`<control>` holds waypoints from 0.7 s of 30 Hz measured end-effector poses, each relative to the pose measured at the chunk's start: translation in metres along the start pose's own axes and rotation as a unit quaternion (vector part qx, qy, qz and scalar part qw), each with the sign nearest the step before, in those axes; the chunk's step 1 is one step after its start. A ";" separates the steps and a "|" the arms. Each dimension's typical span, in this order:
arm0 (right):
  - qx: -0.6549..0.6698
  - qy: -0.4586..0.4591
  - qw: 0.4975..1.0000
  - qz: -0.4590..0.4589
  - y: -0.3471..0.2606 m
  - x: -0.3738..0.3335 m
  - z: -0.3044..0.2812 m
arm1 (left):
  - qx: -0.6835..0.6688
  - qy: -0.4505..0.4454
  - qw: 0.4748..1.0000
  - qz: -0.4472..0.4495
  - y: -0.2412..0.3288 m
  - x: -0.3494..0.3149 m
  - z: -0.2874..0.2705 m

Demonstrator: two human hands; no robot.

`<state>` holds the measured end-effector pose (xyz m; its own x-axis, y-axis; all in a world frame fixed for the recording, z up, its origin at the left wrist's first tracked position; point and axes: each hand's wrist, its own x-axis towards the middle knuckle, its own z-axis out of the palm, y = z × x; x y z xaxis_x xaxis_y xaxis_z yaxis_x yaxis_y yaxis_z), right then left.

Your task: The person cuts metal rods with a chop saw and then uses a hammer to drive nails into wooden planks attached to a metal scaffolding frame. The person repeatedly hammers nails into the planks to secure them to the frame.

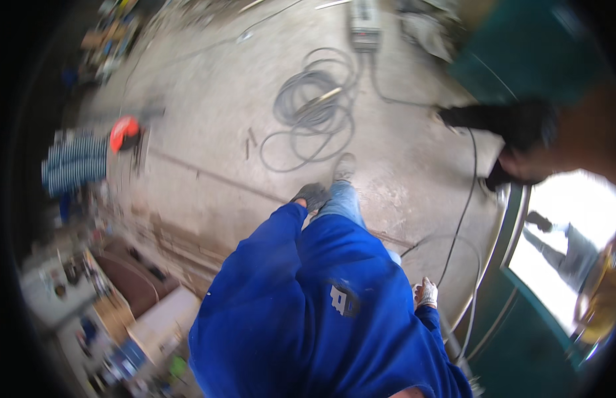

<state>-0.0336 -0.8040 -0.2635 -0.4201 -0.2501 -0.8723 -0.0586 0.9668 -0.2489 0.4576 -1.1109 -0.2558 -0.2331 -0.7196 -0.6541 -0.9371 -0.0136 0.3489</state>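
Observation:
My left hand [313,196], in a dark grey glove, hangs beside the front of my leg in light blue jeans [342,201]. Its fingers are blurred, and I cannot tell whether they hold anything. At my right side is my right hand [426,293] in a whitish knitted glove, its fingers curled. A black cable [468,199] runs down to this hand. Whether the fingers grip the cable or it passes behind them is hidden. Ahead of my grey shoe [346,167] lies a loose coil of grey cable [305,103], with a pale stick across it.
A grey box-shaped machine [365,30] with cables stands ahead. Another person's dark boot [480,116] is at right, near a bright opening [566,232] and green panels. An orange-red round object [124,132] and a striped bundle [76,162] lie left. Cluttered boxes [112,312] fill the lower left.

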 end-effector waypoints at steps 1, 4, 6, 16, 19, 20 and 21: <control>0.056 0.020 0.996 0.063 -0.032 0.011 0.004 | -0.064 0.035 0.996 -0.050 -0.012 0.002 -0.007; 0.002 -0.003 0.999 0.032 -0.174 0.038 0.020 | -0.355 0.105 0.926 -0.080 -0.068 0.005 -0.027; -0.063 -0.026 0.993 -0.097 -0.278 0.043 0.037 | -0.549 0.120 0.821 -0.097 -0.107 0.000 -0.022; -0.218 -0.161 0.916 -0.296 -0.623 -0.018 0.246 | -0.710 0.242 0.505 -0.427 -0.120 -0.095 0.073; -0.307 -0.242 0.864 -0.318 -0.614 -0.052 0.347 | -0.632 0.250 0.643 -0.353 -0.120 -0.134 0.108; -0.323 -0.290 0.843 -0.318 -0.607 -0.064 0.388 | -0.629 0.265 0.647 -0.339 -0.130 -0.145 0.122; -0.335 -0.329 0.826 -0.312 -0.594 -0.075 0.431 | -0.637 0.216 0.632 -0.384 -0.147 -0.151 0.137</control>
<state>0.4229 -1.3830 -0.2319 0.4515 -0.4726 -0.7569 -0.6579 0.3967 -0.6402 0.5951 -0.9045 -0.3003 0.5146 -0.2801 -0.8104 0.3034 -0.8245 0.4776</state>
